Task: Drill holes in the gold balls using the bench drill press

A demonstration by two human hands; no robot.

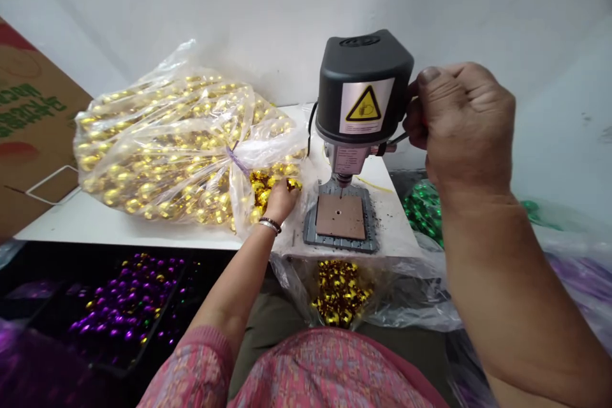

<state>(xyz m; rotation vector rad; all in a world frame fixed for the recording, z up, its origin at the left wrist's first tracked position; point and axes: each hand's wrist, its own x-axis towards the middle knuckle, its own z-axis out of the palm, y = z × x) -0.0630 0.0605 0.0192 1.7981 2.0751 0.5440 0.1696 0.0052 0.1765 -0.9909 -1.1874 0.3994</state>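
My left hand point(281, 202), with a bracelet at the wrist, reaches among loose shiny gold beads point(262, 186) at the mouth of a clear plastic bag. Its fingers curl inward onto a gold bead at the fingertips, partly hidden by the back of the hand. To the right, my right hand point(466, 121) is closed around the feed lever point(399, 138) of a small black drill press point(366, 86). Below the drill bit, a brown square board point(340, 217) with a small hole lies on the grey metal base point(310, 237).
A large tied bag of gold beads point(157, 153) fills the table's left side, beside a cardboard box point(29, 121). More gold beads point(342, 293) lie in plastic below the table edge. Purple beads point(129, 299) sit in a dark tray at lower left; green beads point(424, 210) are at right.
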